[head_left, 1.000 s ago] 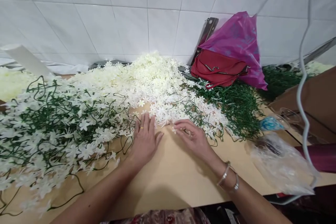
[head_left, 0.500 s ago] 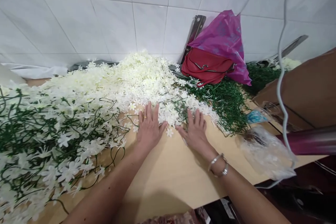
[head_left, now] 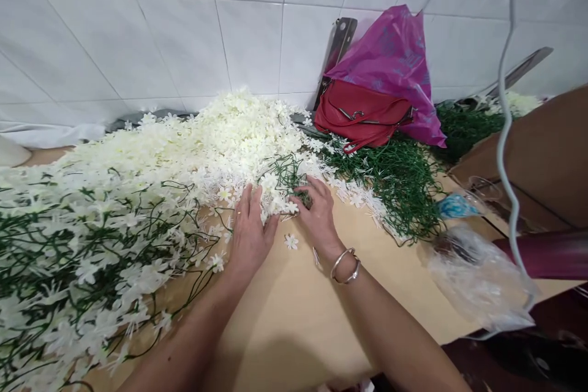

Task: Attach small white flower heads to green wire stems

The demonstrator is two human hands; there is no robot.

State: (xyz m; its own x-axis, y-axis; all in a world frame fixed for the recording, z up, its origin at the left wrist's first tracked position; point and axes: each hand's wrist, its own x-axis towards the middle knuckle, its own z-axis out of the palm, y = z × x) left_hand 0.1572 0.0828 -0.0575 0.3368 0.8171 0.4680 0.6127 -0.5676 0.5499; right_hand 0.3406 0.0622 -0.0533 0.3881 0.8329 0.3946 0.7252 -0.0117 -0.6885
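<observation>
Head view. The left hand (head_left: 250, 233) lies beside a cluster of white blossoms (head_left: 274, 196), its thumb spread apart from the fingers. The right hand (head_left: 316, 211) curls its fingers and thumb about the near right side of a green sprig (head_left: 285, 171); whether they clamp it cannot be told. Blossoms and sprig lie on the desk (head_left: 294, 306), at the near edge of a pale flower heap (head_left: 234, 128). Nearer lies a single flower (head_left: 291, 241). Left: stemmed flowers (head_left: 105, 251). Right: green stems (head_left: 397, 184), with a red bag (head_left: 365, 113) at their far side.
</observation>
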